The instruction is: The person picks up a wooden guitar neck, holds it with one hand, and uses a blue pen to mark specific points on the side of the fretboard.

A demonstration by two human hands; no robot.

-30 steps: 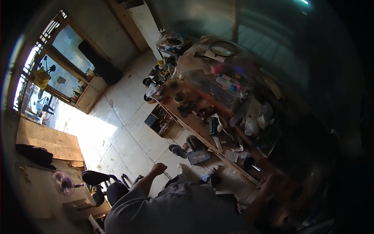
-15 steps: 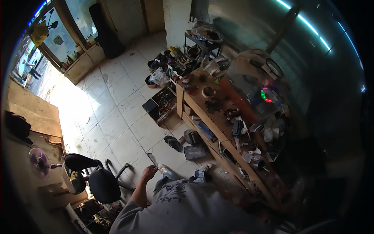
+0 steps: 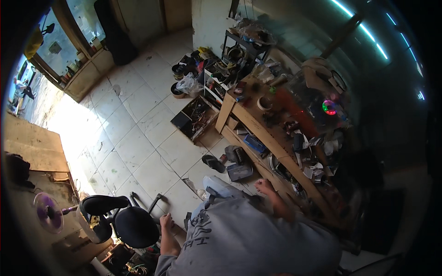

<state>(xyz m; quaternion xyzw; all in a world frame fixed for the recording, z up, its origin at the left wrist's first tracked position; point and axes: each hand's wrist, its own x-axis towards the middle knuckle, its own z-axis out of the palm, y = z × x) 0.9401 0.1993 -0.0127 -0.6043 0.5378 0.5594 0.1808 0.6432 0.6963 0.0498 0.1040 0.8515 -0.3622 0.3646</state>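
My left hand [image 3: 166,221] hangs at my left side, next to the black office chair [image 3: 134,229]. Its fingers look curled in, and I see nothing in them. Out in front of my right side is my right hand [image 3: 264,186], beside the long edge of the wooden workbench [image 3: 262,134] and above the floor. The fingers there are folded too, with nothing visible in the grip; both hands are small in the view. Just ahead of the right hand, a dark box [image 3: 240,172] and a black sandal [image 3: 213,163] lie on the tiles.
Tools, tape rolls and scraps crowd the bench top, where a ring light [image 3: 329,107] glows red and green. An open drawer-like box [image 3: 195,120] of wires stands on the tiled floor [image 3: 133,133]. At left are a purple fan [image 3: 48,212] and a bright doorway [image 3: 50,108].
My body has leaned and moved forward, and the view has shifted. My right hand and forearm have come into sight beside the bench. My left hand now sits lower, nearer the chair.
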